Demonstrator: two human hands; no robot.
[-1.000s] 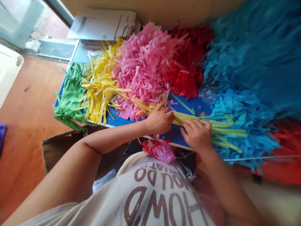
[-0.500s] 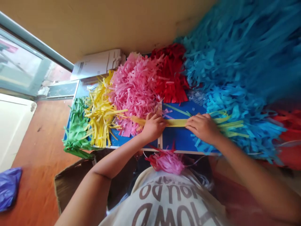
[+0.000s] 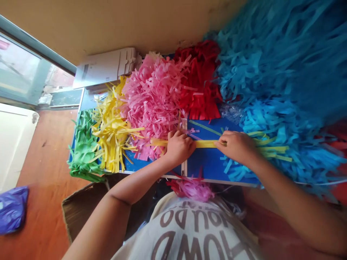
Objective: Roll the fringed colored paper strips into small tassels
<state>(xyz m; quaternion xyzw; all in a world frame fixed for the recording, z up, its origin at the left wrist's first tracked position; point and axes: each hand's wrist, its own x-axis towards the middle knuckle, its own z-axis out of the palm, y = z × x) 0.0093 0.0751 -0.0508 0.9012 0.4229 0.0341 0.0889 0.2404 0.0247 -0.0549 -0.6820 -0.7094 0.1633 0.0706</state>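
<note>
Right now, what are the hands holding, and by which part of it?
A yellow paper strip: the left hand and right hand hold it on either side of the bare stretch between them.

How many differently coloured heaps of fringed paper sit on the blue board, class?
5: green fringed paper heap far left, yellow fringed paper heap beside it, pink fringed paper heap, red fringed paper heap, turquoise fringed paper heap at right. Others may be hidden.
</note>
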